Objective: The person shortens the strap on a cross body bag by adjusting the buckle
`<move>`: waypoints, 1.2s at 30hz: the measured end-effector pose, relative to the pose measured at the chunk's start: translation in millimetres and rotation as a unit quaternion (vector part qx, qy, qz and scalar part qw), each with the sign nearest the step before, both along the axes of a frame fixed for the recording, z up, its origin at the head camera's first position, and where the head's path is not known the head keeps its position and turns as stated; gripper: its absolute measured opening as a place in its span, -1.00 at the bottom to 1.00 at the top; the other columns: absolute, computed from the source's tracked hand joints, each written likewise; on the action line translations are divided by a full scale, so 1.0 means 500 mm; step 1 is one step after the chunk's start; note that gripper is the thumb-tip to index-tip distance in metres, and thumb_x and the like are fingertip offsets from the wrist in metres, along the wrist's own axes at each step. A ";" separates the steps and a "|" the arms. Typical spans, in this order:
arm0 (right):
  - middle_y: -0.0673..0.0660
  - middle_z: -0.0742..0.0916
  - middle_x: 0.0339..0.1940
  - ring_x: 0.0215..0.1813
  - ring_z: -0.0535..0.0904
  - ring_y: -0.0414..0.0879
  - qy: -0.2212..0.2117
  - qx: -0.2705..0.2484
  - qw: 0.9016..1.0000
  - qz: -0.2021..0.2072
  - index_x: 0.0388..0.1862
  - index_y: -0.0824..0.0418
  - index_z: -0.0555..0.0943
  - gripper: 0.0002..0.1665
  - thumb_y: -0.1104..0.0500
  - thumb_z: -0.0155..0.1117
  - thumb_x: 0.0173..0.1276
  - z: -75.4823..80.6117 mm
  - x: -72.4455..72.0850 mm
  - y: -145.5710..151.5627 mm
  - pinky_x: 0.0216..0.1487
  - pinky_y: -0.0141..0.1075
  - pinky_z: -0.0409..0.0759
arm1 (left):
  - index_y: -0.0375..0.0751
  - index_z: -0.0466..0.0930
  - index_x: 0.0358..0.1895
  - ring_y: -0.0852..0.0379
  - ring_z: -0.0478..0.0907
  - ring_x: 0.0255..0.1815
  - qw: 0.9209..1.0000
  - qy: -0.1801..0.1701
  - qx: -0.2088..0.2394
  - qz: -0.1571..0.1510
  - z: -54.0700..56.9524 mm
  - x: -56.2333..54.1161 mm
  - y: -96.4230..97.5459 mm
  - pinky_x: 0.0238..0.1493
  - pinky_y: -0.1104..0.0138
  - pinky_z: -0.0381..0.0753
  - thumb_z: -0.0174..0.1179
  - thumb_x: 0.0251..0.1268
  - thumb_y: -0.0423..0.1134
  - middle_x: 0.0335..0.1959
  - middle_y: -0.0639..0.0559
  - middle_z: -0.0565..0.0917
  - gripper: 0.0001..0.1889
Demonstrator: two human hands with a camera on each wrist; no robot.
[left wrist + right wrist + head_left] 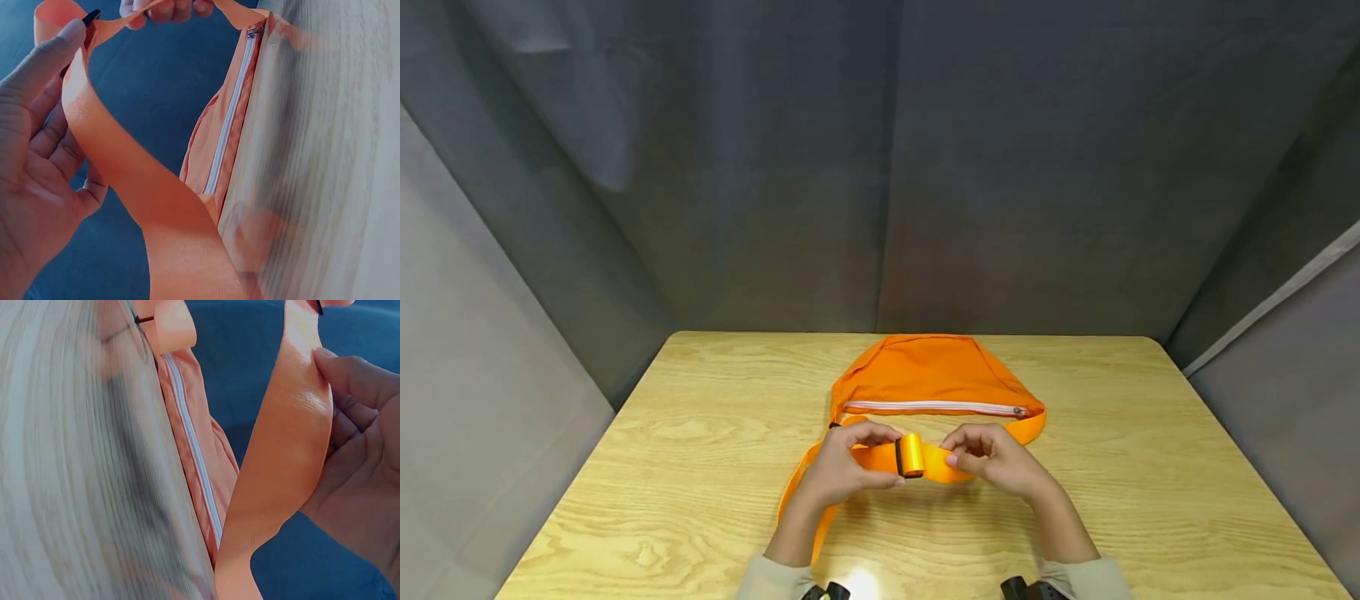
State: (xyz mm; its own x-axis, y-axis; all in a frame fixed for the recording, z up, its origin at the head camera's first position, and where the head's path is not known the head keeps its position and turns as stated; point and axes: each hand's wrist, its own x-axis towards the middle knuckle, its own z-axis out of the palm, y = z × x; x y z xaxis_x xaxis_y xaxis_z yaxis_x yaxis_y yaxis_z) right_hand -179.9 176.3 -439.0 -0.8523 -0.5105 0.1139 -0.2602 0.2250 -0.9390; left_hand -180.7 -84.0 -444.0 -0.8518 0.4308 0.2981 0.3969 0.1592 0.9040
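An orange waist bag (pixel 932 371) with a white zipper (pixel 932 407) lies flat toward the table's back edge. Its orange strap (pixel 940 463) is lifted in front of it, between both hands. My left hand (pixel 846 467) pinches a black strap slider (pixel 900 458) by its edges, thumb below and fingers above; the webbing loops through it. In the left wrist view the thumb presses the slider's (pixel 91 17) end. My right hand (pixel 996 457) pinches the strap just right of the slider. In the right wrist view its thumb lies on the webbing (pixel 290 419).
The bag and strap rest on a light wood table (pixel 647 500). A slack strap length (pixel 797 483) trails past the left forearm to the table. Grey curtains (pixel 880 167) stand behind and at both sides. Black wrist devices (pixel 1033 588) show at the cuffs.
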 end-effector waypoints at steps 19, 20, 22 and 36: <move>0.22 0.61 -0.40 -0.46 0.45 -0.19 0.029 -0.051 0.998 0.018 -0.16 0.36 0.57 -0.87 0.34 0.14 0.35 -0.011 -0.003 -0.030 -0.48 -0.37 0.45 | -0.05 0.65 -0.09 0.13 0.55 -0.16 1.000 0.008 -0.002 -0.016 -0.021 -0.009 0.002 -0.11 0.25 0.53 0.53 -0.23 -0.32 -0.17 0.18 0.66 -0.52; 0.22 0.62 -0.40 -0.45 0.45 -0.18 0.027 -0.044 0.999 0.016 -0.16 0.35 0.57 -0.86 0.33 0.15 0.35 -0.011 -0.004 -0.027 -0.47 -0.37 0.46 | -0.04 0.65 -0.09 0.13 0.54 -0.16 1.000 0.008 -0.003 -0.014 -0.022 -0.009 0.001 -0.11 0.25 0.53 0.53 -0.23 -0.31 -0.17 0.19 0.66 -0.52; 0.20 0.62 -0.39 -0.45 0.46 -0.18 0.023 -0.029 0.999 0.013 -0.16 0.33 0.57 -0.86 0.31 0.17 0.33 -0.011 -0.005 -0.023 -0.47 -0.38 0.47 | -0.03 0.64 -0.09 0.14 0.54 -0.16 1.000 0.004 -0.002 -0.011 -0.022 -0.008 0.001 -0.10 0.25 0.53 0.53 -0.23 -0.30 -0.17 0.20 0.65 -0.52; 0.25 0.61 -0.32 -0.35 0.51 -0.13 0.009 -0.068 0.997 0.023 -0.05 0.40 0.52 -0.74 0.34 0.21 0.30 -0.016 0.004 -0.030 -0.39 -0.36 0.52 | -0.31 0.62 -0.09 0.05 0.55 -0.14 1.000 -0.018 -0.013 -0.009 0.018 0.014 0.005 -0.03 0.07 0.49 0.45 -0.21 -0.49 -0.16 -0.01 0.66 -0.55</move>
State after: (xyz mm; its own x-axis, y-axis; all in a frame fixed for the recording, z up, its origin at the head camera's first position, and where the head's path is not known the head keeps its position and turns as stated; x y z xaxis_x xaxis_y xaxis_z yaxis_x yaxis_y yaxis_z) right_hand -177.8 161.6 -447.0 -0.8252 -0.5281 0.2003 -0.2849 0.0830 -0.9550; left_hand -173.7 -81.6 -435.0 -0.8539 0.4534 0.2557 0.3667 0.1755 0.9136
